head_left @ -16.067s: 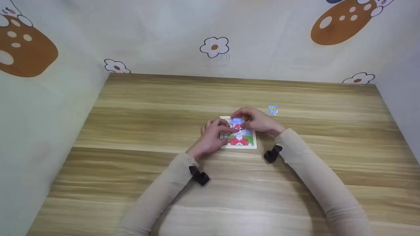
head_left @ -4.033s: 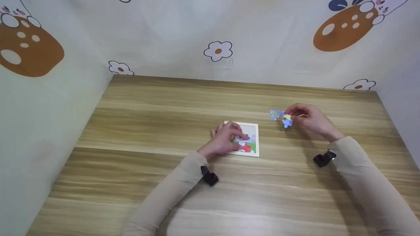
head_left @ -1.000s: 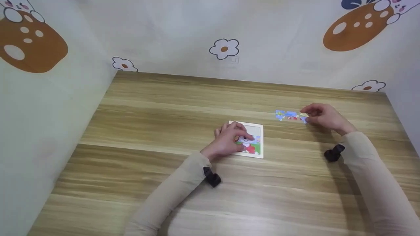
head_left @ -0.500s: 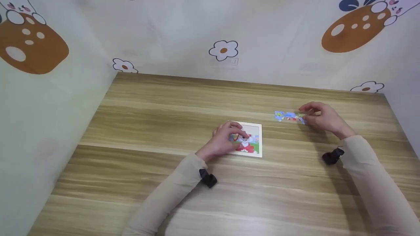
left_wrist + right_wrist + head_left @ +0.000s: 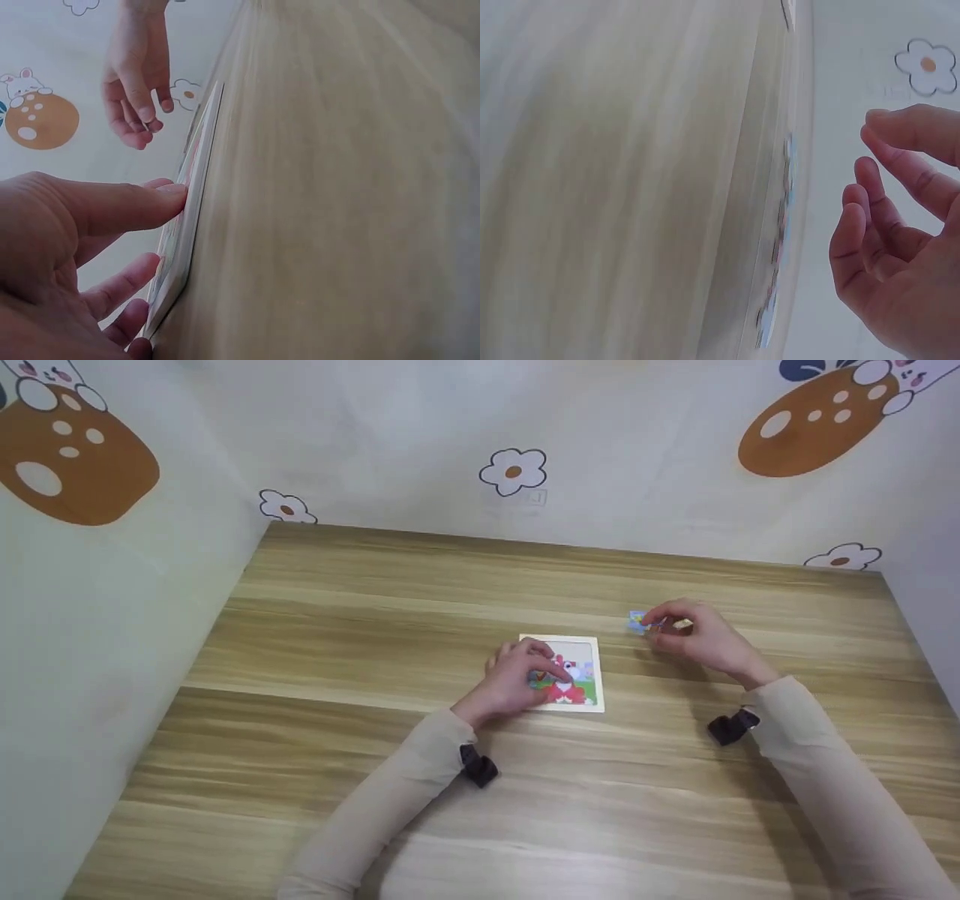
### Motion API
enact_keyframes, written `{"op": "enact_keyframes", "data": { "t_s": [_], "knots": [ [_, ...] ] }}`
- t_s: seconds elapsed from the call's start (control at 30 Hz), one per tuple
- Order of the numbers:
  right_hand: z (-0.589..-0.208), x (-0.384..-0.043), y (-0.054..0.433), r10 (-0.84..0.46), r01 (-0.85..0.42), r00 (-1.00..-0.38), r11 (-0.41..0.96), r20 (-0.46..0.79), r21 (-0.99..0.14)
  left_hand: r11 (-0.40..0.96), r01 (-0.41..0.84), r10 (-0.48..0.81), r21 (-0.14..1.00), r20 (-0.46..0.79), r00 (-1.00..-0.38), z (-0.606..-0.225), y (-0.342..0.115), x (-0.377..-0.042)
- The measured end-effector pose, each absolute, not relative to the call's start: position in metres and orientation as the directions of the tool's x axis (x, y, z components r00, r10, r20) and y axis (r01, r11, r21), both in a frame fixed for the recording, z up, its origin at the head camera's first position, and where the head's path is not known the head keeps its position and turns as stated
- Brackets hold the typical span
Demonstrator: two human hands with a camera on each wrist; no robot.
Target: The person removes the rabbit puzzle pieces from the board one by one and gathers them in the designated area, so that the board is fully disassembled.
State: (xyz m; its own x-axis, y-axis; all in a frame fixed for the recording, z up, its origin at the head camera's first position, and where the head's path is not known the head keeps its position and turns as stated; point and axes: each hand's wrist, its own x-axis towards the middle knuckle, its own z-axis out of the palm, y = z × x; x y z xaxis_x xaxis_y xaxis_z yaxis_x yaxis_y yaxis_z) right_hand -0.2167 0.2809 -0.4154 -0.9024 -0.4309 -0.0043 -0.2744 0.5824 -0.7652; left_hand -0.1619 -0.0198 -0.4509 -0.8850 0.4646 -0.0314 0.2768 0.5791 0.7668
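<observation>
Relaxed fingers of the left hand (image 5: 517, 681) rest on the white-framed puzzle (image 5: 579, 694), while the right hand (image 5: 697, 639), loosely bent and free of any grasp, hovers over loose pieces (image 5: 636, 622). These lie in a row on the wood-grain surface (image 5: 540, 810), beyond the puzzle and to its right. Flowers (image 5: 513, 472) decorate the wall (image 5: 390, 450) behind.
</observation>
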Motion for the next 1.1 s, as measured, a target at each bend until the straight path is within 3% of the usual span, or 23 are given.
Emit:
{"op": "enact_keyframes", "data": {
  "t_s": [0.37,0.6,0.9,1.1],
  "knots": [
    [-0.425,-0.205,0.246,-0.509,-0.316,-0.860,0.550,-0.010,-0.773,0.577,0.296,0.506,0.762,-0.048,-0.861,-0.451,-0.022,-0.166],
    [-0.431,-0.198,0.230,-0.602,-0.361,-0.798,0.467,0.009,-0.807,0.560,0.330,0.529,0.760,-0.022,-0.848,-0.452,-0.025,-0.166],
    [-0.433,-0.194,0.218,-0.592,-0.328,-0.805,0.507,-0.045,-0.797,0.573,0.336,0.540,0.748,-0.036,-0.841,-0.452,-0.022,-0.168],
    [-0.434,-0.193,0.212,-0.619,-0.373,-0.786,0.496,-0.018,-0.784,0.573,0.333,0.541,0.749,-0.041,-0.840,-0.453,-0.022,-0.167]
  ]
}}
